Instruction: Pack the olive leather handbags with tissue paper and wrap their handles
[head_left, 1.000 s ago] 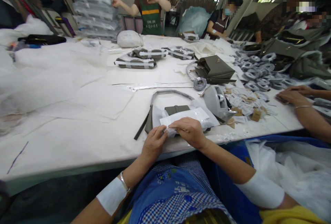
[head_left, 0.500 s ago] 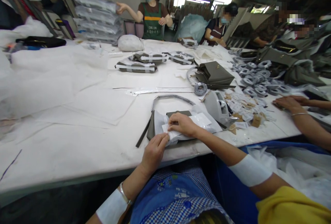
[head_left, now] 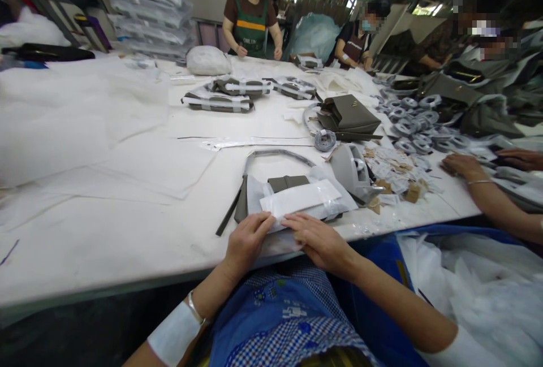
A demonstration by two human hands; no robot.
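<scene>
- Left hand point(head_left: 246, 242): back upward, fingers together at the near edge of white wrapping point(head_left: 345, 200); grip not discernible.
- Right hand point(head_left: 320, 241): fingers extended toward the left's, nearly together; grip likewise unclear.
- Olive bag point(head_left: 288, 183): lies wrapped near the surface's point(head_left: 190, 231) front edge.

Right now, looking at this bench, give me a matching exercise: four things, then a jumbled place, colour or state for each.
Column one:
1. Left hand
2. White strip
3. Plastic device
4. Bin

Column two:
A. Grey, beside the scattered tags
B. Blue, below the table's near edge
C. Silver bracelet near its wrist
D. Lying across a bag

Pairs: 1-C, 2-D, 3-A, 4-B
</scene>
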